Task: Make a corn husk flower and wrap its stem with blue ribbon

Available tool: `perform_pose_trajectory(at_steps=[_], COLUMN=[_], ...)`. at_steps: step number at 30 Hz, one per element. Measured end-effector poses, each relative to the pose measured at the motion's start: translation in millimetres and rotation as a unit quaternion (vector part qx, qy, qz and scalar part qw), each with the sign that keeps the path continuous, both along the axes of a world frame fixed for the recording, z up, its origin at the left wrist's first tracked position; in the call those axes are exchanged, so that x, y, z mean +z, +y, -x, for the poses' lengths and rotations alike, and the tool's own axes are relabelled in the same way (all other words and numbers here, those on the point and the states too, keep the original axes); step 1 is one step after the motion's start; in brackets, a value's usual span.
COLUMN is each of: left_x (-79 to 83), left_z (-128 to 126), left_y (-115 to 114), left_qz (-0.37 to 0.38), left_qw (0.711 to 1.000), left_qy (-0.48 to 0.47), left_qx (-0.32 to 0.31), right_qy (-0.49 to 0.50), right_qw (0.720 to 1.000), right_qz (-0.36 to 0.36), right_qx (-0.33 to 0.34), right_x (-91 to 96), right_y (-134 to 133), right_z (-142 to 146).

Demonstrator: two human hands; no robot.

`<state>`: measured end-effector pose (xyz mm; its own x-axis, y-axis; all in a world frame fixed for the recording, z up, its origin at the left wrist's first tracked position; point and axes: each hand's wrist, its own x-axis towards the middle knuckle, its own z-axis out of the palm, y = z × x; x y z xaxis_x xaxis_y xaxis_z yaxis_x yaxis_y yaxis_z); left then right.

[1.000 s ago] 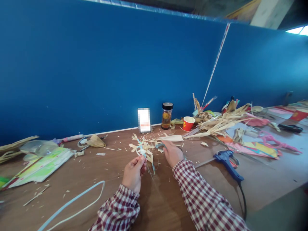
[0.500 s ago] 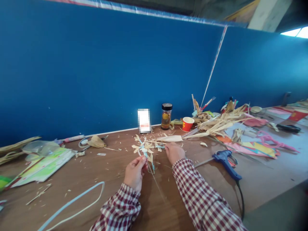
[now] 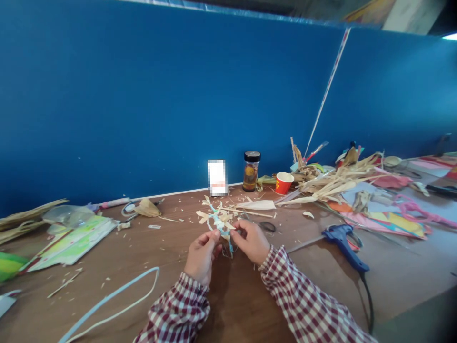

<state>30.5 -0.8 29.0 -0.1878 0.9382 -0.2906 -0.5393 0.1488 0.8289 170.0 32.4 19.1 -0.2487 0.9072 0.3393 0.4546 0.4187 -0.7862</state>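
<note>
My left hand pinches the near edge of a small flower-like piece made of pale corn husk petals, with light blue strips running through it. The fingers of my right hand are closed on the right side of the same piece, close to the left fingertips. Petals stick out above both hands, and a blue end hangs down between them. Exactly which part each set of fingertips grips is hidden. To the right of my right hand lies a blue glue gun with a clear glue stick in its back.
Behind the hands stand a lidded jar and a red paper cup. Dried corn husks pile up at the right, near pink scissors. A blue-and-white strip loops at the front left. A blue partition closes the back.
My right hand has come left, from the husk piece's outer right side to beside my left hand. A dark ring-shaped thing on the table now shows. The view has turned slightly left.
</note>
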Motion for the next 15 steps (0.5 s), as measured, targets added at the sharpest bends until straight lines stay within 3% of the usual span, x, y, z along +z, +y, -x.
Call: perform_pose_trajectory(at_steps=[4, 8, 15], left_x=[-0.4, 1.0, 3.0], left_z=[-0.1, -1.5, -3.1], left_y=[-0.3, -1.0, -2.3], left_qz=[-0.045, -0.032, 0.001], left_qw=[0.998, 0.997, 0.999], left_qy=[0.001, -0.012, -0.006], left_qx=[-0.036, -0.065, -0.034], right_qy=[0.043, 0.075, 0.082], right_qw=[0.997, 0.993, 0.990], right_qz=[0.055, 0.086, 0.095], right_qx=[0.028, 0.044, 0.064], right_x=[-0.3, -3.4, -2.8], right_y=[-1.1, 0.8, 0.7], right_z=[-3.2, -3.5, -3.4])
